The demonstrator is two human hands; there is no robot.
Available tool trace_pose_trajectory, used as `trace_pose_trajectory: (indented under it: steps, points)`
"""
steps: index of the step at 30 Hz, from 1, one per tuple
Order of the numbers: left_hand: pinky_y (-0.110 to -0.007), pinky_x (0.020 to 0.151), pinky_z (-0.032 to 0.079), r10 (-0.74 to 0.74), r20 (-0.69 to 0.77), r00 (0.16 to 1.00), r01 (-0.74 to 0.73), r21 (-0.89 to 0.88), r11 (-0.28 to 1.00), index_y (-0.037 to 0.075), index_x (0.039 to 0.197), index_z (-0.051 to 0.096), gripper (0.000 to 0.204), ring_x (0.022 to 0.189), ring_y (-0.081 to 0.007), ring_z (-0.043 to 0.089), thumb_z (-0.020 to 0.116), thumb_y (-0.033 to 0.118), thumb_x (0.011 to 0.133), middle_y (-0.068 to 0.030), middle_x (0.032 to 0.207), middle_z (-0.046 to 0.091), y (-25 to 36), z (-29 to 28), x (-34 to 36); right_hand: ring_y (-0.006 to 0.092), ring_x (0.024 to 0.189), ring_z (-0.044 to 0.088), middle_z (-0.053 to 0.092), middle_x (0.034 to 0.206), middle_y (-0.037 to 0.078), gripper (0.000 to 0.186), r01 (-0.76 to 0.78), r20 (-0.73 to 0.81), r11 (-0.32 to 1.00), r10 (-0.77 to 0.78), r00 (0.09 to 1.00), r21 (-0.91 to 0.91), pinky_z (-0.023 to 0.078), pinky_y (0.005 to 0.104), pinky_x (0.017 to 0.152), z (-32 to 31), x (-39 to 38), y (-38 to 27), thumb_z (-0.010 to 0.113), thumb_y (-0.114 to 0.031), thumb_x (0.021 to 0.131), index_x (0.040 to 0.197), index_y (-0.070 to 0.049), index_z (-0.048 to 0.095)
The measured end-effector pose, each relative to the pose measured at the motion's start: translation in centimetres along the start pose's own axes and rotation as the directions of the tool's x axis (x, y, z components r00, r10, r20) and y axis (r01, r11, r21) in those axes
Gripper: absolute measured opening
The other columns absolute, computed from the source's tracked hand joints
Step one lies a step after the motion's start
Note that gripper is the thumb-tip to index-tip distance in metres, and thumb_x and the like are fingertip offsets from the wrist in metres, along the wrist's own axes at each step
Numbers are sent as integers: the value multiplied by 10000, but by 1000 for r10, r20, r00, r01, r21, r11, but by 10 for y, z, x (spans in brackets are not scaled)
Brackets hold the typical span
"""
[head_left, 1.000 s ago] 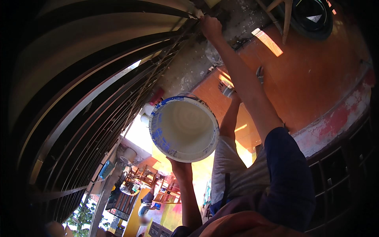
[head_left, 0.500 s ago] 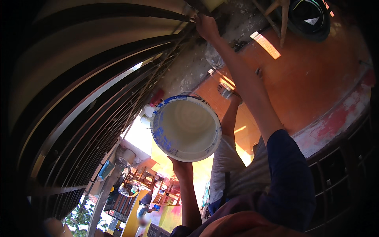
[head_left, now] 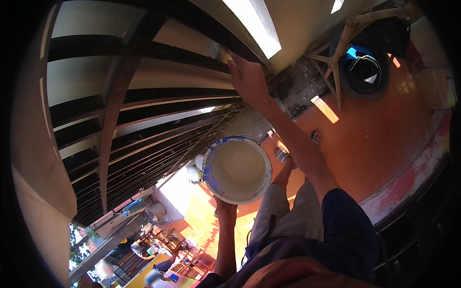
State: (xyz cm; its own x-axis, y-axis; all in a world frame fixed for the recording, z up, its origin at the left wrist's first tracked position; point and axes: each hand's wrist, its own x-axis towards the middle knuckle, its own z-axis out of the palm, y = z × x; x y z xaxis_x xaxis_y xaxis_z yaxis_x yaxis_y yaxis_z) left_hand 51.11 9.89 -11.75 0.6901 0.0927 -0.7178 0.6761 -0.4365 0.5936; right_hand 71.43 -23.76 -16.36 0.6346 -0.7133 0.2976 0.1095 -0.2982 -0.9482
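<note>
In the head view, your left hand (head_left: 225,214) holds the white bucket (head_left: 240,168) by its near side, just under the rim; most of that grip's fingers are hidden behind it. The bucket hangs mid-picture with its mouth toward you, blue smears along the left and far parts of its round edge, and you see a pale inside. Your right hand (head_left: 249,81) is up and ahead, its grip closed around what looks like a paintbrush (head_left: 218,52), whose tip is up at the dark bars (head_left: 96,46); whether it touches one is hard to tell. Those bars run close along your left, with narrow gaps between them. A strip of space shows between bucket and bars, with white pails (head_left: 194,174) beyond it. On the other side, your right forearm passes well apart from the bucket's rim, and the orange floor (head_left: 384,134) opens out to a low wall (head_left: 408,180) with peeling red and white paint. Ahead on the right, a forked wooden stand (head_left: 336,57) and a dark round tub (head_left: 365,81) bound that stretch. Your legs sit below the bucket's near edge.
</note>
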Motion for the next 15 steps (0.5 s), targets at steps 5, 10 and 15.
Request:
trace_pose_trajectory:
  steps: [5,10,15]
  points:
    - [-407,1124,385,183,38,982,-179,-84,980,76,1585,214,640,1377,-299,459,556,125,1046,-135,1551,408,20,7,-44,355,551,568,594,668,217,230,-53,127,993,40,991,101,466,386,560,-13,33,-82,605,-153,989,1099,36,676]
    - [-420,1104,404,436,44,899,-409,441,799,63,1561,256,639,1341,-298,496,594,87,1019,-121,1524,433,29,16,-75,352,575,559,576,668,195,219,100,40,972,-111,993,212,459,386,570,-13,49,-116,593,-174,1001,1061,25,662]
    - [-425,1129,387,294,79,953,-289,-71,955,81,1566,274,605,1392,-278,446,470,381,1078,-111,1546,414,24,24,-98,423,693,635,615,746,223,270,133,58,988,-129,990,-75,483,473,619,-17,25,-75,550,-244,1023,1127,-18,653]
